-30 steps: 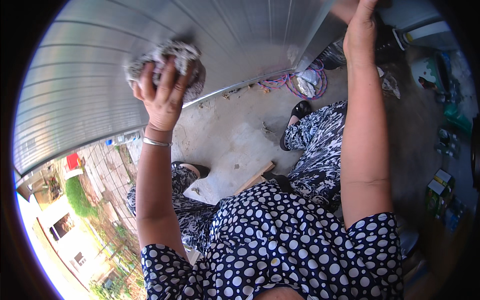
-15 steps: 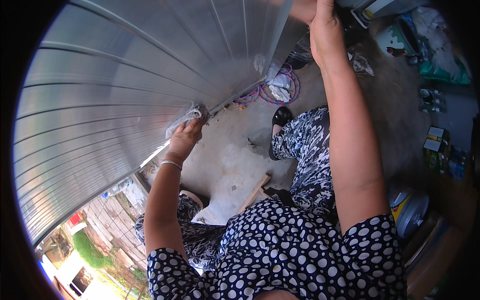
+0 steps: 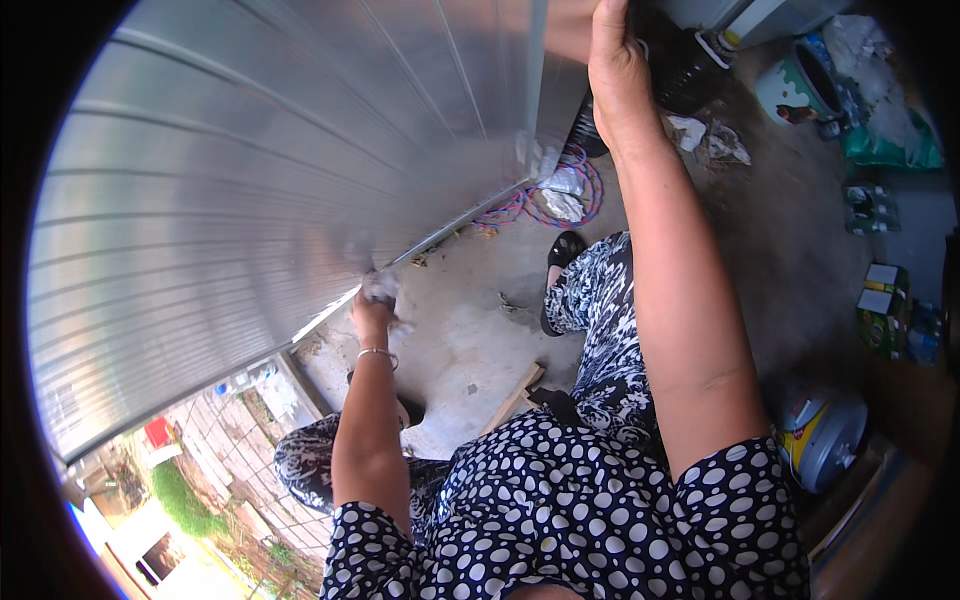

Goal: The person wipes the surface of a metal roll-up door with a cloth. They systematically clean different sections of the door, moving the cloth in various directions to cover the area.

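My left hand (image 3: 374,309) is low beside a large ribbed metal panel (image 3: 240,210), closed on a grey rag (image 3: 383,287). The rag is blurred by motion and lies at the panel's bottom edge. A bracelet circles the left wrist. My right arm reaches up to the panel's upright edge, where my right hand (image 3: 622,85) grips it. The thumb shows at the top of the picture; the other fingers are partly hidden or cut off.
Coiled striped rope (image 3: 590,190) lies on the concrete floor by the panel's foot. A wooden strip (image 3: 515,395) is near my legs. At right stand a green-and-white bucket (image 3: 798,82), packed bottles (image 3: 870,208), boxes (image 3: 882,305) and a grey tub (image 3: 835,440). Brick paving (image 3: 215,430) lies outside, lower left.
My left hand has moved down the panel toward its bottom edge with the rag. My right hand and the panel's upright edge have shifted slightly left in view.
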{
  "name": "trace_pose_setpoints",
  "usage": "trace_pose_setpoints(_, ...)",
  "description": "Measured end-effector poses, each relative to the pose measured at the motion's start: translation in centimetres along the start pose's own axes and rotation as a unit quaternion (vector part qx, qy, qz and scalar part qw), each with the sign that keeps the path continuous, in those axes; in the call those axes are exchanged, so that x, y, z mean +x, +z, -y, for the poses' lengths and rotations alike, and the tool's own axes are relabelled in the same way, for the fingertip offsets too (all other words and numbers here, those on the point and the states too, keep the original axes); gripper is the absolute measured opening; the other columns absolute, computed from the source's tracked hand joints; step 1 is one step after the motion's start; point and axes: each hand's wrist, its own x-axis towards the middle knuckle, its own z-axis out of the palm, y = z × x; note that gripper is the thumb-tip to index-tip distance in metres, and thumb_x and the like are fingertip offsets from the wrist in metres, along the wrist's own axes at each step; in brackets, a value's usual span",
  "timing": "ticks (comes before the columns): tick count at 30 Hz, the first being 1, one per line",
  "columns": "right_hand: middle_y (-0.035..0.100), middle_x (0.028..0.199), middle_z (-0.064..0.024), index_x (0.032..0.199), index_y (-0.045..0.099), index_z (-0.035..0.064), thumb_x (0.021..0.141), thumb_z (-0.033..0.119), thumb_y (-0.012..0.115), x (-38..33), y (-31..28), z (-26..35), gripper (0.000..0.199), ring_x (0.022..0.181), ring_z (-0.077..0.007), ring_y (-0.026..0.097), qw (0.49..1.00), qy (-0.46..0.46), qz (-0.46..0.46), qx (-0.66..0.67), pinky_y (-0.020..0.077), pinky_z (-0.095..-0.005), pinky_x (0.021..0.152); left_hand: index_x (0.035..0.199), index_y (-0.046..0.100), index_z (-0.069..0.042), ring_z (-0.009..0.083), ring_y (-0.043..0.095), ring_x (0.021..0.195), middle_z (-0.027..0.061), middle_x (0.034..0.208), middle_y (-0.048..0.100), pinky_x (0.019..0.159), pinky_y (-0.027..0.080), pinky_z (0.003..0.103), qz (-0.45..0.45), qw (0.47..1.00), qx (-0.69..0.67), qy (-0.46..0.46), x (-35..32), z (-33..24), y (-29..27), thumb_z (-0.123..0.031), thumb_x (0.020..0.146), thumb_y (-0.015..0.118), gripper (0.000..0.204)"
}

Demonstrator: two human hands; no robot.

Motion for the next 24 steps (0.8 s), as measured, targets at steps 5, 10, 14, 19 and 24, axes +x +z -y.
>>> trace_pose_setpoints(5, 0.057, 0.119, -0.0173, 0.120, 0.051, -0.0036, 0.096, 0.054, 0.028, 1.4, -0.6, -1.4, 0.066, 0.114, -0.0277, 0.050, 0.996, -0.041, -0.006, 0.073, 0.0384, -0.0343, 0.096, 0.124, 0.049, -0.010, 0.0376, 0.053, 0.111, 0.0157, 0.119, 0.057, 0.094, 0.040, 0.060, 0.070, 0.668, -0.669, -0.319, 0.7, -6.8, -1.0, -0.019, 0.095, 0.034, 0.034)
trace_pose_setpoints(10, 0.060, 0.098, -0.0195, 0.101, 0.055, -0.0029, 0.097, 0.049, 0.035, 0.6, -0.1, -1.0, 0.056, 0.097, -0.0290, 0.056, 0.996, -0.058, 0.003, 0.071, 0.0426, -0.0350, 0.085, 0.114, 0.055, -0.002, 0.0356, 0.055, 0.108, 0.0184, 0.116, 0.058, 0.090, 0.046, 0.056, 0.029, 0.646, -0.724, -0.240, -2.7, -14.7, -6.4, -0.019, 0.095, 0.037, 0.031)
trace_pose_setpoints(14, 0.062, 0.098, -0.0202, 0.104, 0.055, -0.0033, 0.093, 0.055, 0.039, 0.4, -0.3, -0.4, 0.062, 0.097, -0.0300, 0.058, 0.999, 0.002, 0.000, 0.048, 0.0435, -0.0364, 0.084, 0.114, 0.054, 0.001, 0.0333, 0.055, 0.107, 0.0205, 0.116, 0.057, 0.092, 0.047, 0.051, 0.099, 0.619, -0.777, -0.061, -7.9, -19.9, -15.0, -0.016, 0.095, 0.042, 0.028)
trace_pose_setpoints(19, 0.063, 0.103, -0.0202, 0.111, 0.055, -0.0026, 0.091, 0.058, 0.041, 0.5, -1.1, 0.0, 0.066, 0.102, -0.0293, 0.058, 0.997, 0.002, 0.004, 0.079, 0.0437, -0.0348, 0.086, 0.119, 0.050, 0.004, 0.0351, 0.050, 0.116, 0.0234, 0.120, 0.053, 0.100, 0.041, 0.053, 0.182, 0.584, -0.777, 0.149, -11.9, -26.0, -25.6, -0.011, 0.095, 0.043, 0.030)
trace_pose_setpoints(24, 0.059, 0.116, -0.0159, 0.118, 0.054, -0.0018, 0.092, 0.058, 0.041, 0.1, -1.6, 1.7, 0.067, 0.112, -0.0252, 0.052, 0.990, 0.058, 0.044, 0.120, 0.0393, -0.0315, 0.094, 0.122, 0.043, 0.014, 0.0388, 0.043, 0.122, 0.0273, 0.126, 0.048, 0.106, 0.033, 0.056, 0.219, 0.603, -0.697, 0.321, -13.6, -30.1, -32.8, -0.010, 0.094, 0.043, 0.036)
